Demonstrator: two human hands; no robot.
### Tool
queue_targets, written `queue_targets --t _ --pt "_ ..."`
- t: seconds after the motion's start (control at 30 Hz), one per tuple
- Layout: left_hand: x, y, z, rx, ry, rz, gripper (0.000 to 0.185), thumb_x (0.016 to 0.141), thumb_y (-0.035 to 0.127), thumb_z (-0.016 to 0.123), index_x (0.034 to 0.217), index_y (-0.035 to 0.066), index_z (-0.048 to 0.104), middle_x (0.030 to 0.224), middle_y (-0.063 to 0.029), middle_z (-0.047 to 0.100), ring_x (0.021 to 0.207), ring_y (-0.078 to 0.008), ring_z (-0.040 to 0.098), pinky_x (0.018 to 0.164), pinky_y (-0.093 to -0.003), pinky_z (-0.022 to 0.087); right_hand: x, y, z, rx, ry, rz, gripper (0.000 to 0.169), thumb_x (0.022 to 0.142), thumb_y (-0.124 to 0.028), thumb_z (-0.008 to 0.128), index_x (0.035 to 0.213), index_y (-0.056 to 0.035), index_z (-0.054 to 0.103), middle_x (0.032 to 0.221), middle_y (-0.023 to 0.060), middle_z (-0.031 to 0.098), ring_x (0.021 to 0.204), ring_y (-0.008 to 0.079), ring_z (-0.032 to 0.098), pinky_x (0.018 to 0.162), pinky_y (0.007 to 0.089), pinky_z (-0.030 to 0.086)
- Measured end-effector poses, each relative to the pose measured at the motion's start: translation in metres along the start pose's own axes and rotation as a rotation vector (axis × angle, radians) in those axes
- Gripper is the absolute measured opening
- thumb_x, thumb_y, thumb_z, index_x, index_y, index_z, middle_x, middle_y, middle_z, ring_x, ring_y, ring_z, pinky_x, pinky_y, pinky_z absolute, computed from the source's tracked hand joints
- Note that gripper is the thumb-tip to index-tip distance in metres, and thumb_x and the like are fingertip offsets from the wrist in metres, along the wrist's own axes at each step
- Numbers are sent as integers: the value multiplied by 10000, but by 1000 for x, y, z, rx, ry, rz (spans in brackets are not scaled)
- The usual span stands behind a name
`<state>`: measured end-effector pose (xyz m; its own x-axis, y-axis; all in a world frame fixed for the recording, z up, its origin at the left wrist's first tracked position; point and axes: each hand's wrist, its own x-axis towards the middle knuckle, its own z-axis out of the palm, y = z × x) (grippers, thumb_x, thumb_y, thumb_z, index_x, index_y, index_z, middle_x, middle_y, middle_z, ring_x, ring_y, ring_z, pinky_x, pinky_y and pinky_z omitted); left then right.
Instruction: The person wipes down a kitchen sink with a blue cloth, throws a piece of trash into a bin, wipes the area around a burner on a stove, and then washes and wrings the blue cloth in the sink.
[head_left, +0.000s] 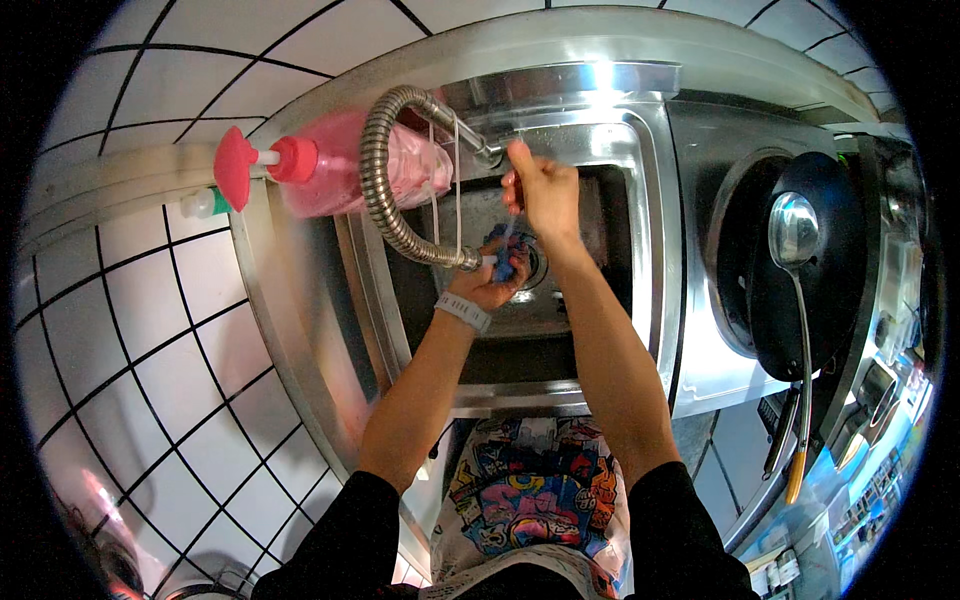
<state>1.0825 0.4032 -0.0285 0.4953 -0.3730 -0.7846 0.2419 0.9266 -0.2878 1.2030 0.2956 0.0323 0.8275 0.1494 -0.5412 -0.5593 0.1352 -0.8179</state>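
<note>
My left hand (491, 281), with a pale band on its wrist, is closed around a blue cloth or scrubber (510, 251) under the end of a flexible metal faucet (386, 180), inside the stainless steel sink (652, 300). A thin stream seems to run near the blue thing. My right hand (544, 184) is raised above the back of the basin, beside the metal base of the faucet, thumb up and fingers curled; whether it grips the faucet's handle I cannot tell. Under the left hand, the drain (536, 262) shows partly.
A pink pump bottle (330, 161) stands at the sink's back left, close to the faucet hose. To the right, a black pan (821, 300) lies on the stove (694, 225), with a metal ladle (795, 229) across it. Tiled walls (172, 352) bound the left side.
</note>
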Motion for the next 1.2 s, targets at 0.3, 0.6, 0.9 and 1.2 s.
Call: queue_targets --t 0.3,0.6,0.9,1.2 --pt "-48 -22 25 -146 19 -134 299 893 80 576 1128 -58 453 891 -98 533 683 -131 509 483 -213 447 -41 94 -32 295 155 302 563 869 -555 585 932 2 632 899 107 642 754 188 579 667 325 473" --pt "-80 -74 38 -844 -280 -390 472 873 135 619 1220 -82 385 880 -122 515 636 -171 526 391 -259 456 -88 110 5 1577 -299 215 467 943 -535 445 1245 -187 524 1267 149 520 1195 348 497 946 470 473" --pt "-77 -25 -10 17 30 -442 332 913 209 609 1105 -26 474 760 -34 471 545 -85 431 355 -180 288 -72 86 -23 432 -110 460 284 880 -230 653 1090 -41 626 834 57 610 683 176 580 588 297 503" --pt "-24 -22 -74 2828 410 408 304 838 96 596 1077 -76 519 921 -235 650 829 -406 650 661 -439 532 -42 222 -14 136 303 552 200 889 -196 638 903 1 603 756 89 591 682 178 557 604 388 447"
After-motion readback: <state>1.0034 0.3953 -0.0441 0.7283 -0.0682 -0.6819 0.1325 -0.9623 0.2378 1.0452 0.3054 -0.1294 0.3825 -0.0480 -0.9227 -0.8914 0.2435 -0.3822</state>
